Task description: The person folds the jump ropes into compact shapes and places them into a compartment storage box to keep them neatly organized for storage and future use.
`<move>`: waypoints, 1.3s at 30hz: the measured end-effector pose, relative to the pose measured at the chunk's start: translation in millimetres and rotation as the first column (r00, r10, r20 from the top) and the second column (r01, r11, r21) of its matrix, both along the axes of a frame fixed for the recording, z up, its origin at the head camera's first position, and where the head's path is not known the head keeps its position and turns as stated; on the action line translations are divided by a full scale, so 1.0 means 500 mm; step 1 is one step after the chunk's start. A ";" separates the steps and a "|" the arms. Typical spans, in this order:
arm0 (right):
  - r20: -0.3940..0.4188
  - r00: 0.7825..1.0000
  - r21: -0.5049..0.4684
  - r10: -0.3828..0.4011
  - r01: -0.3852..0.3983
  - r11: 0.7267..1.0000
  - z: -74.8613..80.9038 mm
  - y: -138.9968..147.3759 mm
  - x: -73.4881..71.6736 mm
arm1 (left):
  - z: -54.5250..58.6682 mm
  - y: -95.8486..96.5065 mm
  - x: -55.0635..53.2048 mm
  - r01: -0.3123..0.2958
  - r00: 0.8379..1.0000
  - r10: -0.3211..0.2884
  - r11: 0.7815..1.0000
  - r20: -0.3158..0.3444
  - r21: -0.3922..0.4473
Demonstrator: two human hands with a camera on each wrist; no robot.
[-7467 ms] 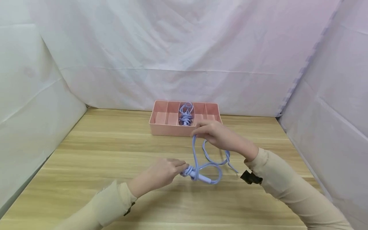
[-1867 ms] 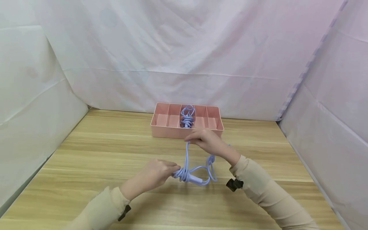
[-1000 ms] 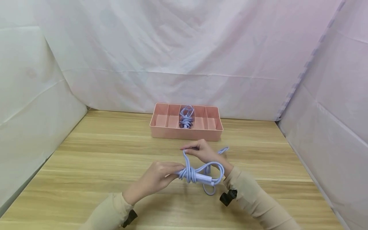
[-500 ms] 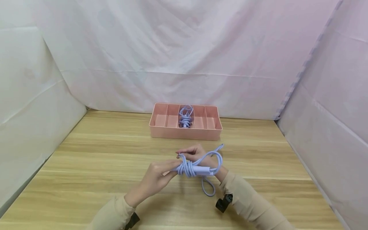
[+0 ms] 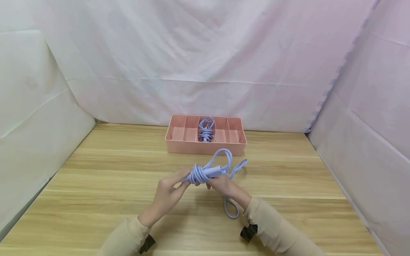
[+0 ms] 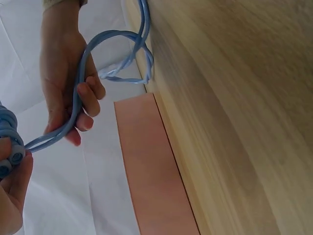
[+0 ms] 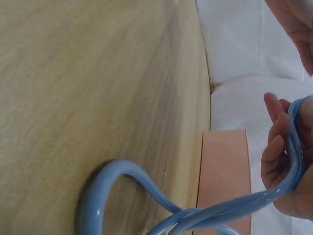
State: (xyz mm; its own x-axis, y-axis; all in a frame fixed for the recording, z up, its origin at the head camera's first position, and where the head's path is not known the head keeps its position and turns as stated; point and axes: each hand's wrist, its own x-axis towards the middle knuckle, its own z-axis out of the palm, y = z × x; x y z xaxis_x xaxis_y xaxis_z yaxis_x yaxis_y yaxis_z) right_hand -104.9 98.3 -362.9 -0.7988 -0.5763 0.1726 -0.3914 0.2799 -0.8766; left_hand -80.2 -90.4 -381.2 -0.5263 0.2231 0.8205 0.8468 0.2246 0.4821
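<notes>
A lavender-blue jump rope [image 5: 199, 174] is held above the table, its cord wound in several turns around its paired handles. My left hand [image 5: 168, 193] pinches the wound bundle at its left end in the head view. In the left wrist view the two round handle ends [image 6: 17, 155] show beside the left fingers. Under the bundle is my right hand [image 5: 224, 186], partly hidden by it. The left wrist view shows a doubled length of cord [image 6: 78, 98] running across the right palm with fingers curled around it. The remaining cord [image 7: 234, 205] hangs in loops past the right wrist.
A pink divided box [image 5: 206, 148] stands at the back of the wooden table [image 5: 128, 160]. Another wound blue rope [image 5: 206, 132] lies in its middle compartment. White cloth [image 5: 192, 53] encloses the table behind and at both sides.
The right hand has come down from in front of the box, around to beneath the bundle. More turns of cord wrap the handles, and the bundle's right end has tilted up.
</notes>
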 end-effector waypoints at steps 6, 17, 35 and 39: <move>0.006 0.998 0.076 -0.055 0.054 0.996 -0.026 -0.005 0.001 | -0.006 -0.003 -0.005 -0.128 0.990 0.126 0.991 0.059 0.028; -0.302 0.946 0.148 -0.122 0.173 0.974 -0.043 -0.029 0.001 | -0.013 0.001 -0.058 -0.315 0.949 0.312 0.946 0.054 0.073; -0.150 0.940 0.045 -0.306 0.315 0.948 0.016 0.024 0.007 | 0.035 -0.083 -0.119 -0.626 0.780 0.624 0.776 0.057 0.078; -0.145 0.945 0.046 -0.295 0.304 0.952 0.027 0.026 0.017 | 0.032 -0.093 -0.120 -0.634 0.773 0.632 0.771 0.047 0.055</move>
